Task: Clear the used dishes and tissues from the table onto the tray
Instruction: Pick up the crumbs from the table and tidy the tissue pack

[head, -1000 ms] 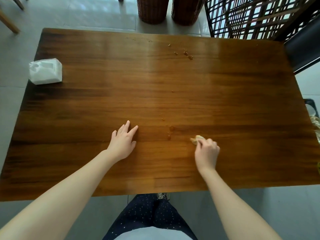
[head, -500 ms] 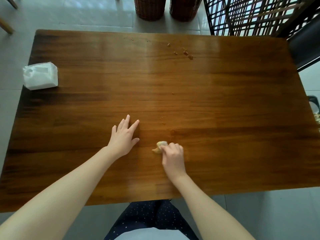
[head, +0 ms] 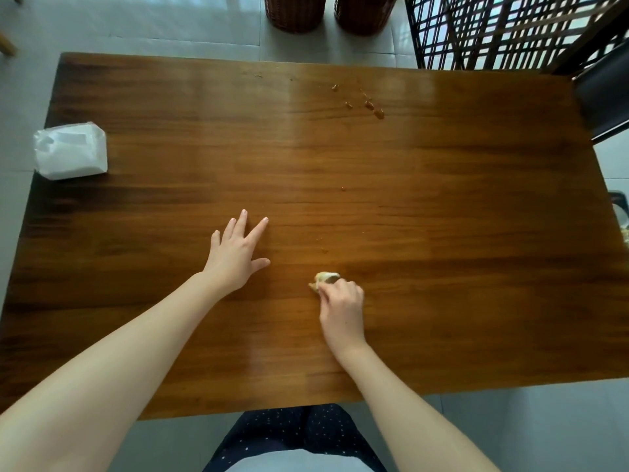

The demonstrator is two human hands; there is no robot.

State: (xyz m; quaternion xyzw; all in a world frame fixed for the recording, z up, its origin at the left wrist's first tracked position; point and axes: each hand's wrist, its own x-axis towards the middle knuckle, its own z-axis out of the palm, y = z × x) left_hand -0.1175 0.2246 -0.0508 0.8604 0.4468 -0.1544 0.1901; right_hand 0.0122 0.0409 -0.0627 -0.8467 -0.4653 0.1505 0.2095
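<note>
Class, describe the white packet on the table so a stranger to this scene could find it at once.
Start with the big wooden table and follow its left edge toward the far corner. There lies the white packet, soft and plastic-wrapped, the only bright white thing on the wood.

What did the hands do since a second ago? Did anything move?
The right hand, gripping a crumpled tissue, slid left across the table, toward the left hand. The left hand stayed flat on the wood; the white tissue pack and far crumbs stayed put.
</note>
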